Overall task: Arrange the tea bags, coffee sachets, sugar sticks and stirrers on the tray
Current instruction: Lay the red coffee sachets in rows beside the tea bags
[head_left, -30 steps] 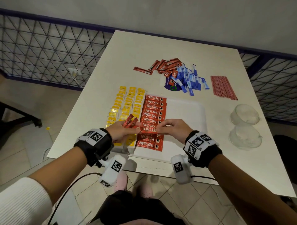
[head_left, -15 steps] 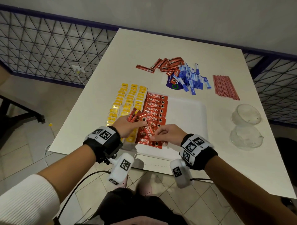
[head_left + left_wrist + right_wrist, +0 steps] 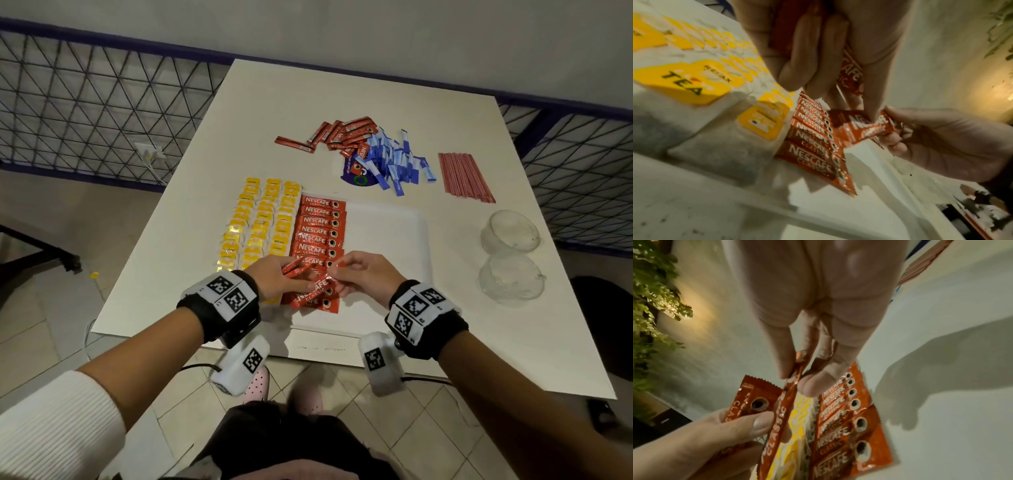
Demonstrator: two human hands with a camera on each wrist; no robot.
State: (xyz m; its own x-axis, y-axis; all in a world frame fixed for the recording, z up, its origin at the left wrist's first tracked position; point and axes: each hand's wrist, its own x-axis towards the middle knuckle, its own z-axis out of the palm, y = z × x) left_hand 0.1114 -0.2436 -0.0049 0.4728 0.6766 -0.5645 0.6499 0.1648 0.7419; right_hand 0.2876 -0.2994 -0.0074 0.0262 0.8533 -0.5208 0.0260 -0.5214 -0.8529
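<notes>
Both hands work at the near end of the white tray point(image 3: 394, 219): left hand point(image 3: 274, 279) clutches a small bundle of spare coffee sachets point(image 3: 294, 268), right hand point(image 3: 359, 274) pinches one sachet point(image 3: 795, 379) by its end. Step: extending the coffee column point(image 3: 320, 233), just beside the tea bags point(image 3: 260, 222). Next: lay it flat, square with the column. Sugar sticks point(image 3: 399, 161) and stirrers point(image 3: 464, 176) lie beyond the tray, untouched.

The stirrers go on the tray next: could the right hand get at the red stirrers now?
Probably not yet: the right hand is pinching a coffee sachet. Nothing lies across the table between it and the stirrers.
</notes>
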